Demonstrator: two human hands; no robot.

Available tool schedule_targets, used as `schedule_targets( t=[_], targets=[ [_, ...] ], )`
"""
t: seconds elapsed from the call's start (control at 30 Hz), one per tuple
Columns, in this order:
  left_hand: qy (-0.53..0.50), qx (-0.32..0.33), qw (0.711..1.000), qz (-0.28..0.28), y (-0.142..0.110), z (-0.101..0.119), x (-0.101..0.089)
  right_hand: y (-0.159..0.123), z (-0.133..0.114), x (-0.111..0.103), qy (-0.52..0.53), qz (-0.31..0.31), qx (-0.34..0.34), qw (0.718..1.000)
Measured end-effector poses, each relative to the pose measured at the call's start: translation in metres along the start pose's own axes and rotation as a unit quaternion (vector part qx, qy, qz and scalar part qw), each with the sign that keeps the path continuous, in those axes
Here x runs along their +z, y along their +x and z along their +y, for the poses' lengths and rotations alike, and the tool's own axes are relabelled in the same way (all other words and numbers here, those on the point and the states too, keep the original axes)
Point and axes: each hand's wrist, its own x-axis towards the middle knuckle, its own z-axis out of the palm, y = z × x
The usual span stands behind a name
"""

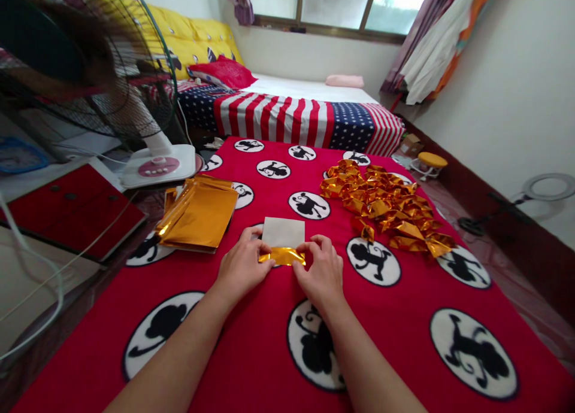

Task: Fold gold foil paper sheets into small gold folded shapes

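Observation:
A sheet of gold foil paper (284, 231) lies in front of me, its pale back up and its near edge folded over to show a shiny gold strip. My left hand (245, 258) pinches the left end of that fold between thumb and fingers. At the right end, my right hand (321, 266) grips the fold the same way. To the left is a stack of gold foil sheets (202, 212). Many folded gold foil pieces (381, 203) are heaped to the right.
A red cloth with monkey prints (251, 353) covers the surface under my hands. An electric fan (157, 161) stands at the left, beside a red panel (72, 209). Behind is a bed with a stars-and-stripes cover (287, 117). A yellow stool (432, 160) and a ring light (548, 187) stand on the right.

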Motion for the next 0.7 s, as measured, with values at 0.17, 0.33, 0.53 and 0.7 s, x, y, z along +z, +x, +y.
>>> schedule_targets(
  t=[0.17,0.33,0.53,0.7],
  targets=[
    [-0.071,0.024,0.997,-0.03,0.006,-0.014,0.0,0.002,0.005,-0.003,0.024,-0.012,0.0,1.0],
    [-0.126,0.031,0.991,-0.039,0.01,-0.022,0.0,0.003,0.007,-0.002,0.03,-0.015,0.005,0.999],
    [-0.085,0.02,0.996,-0.018,0.01,-0.015,-0.003,0.001,0.006,-0.002,0.027,-0.005,0.004,1.0],
    [0.017,-0.04,0.998,0.044,0.003,0.005,0.0,0.002,0.004,0.0,0.03,0.011,0.003,0.999]
  ],
)
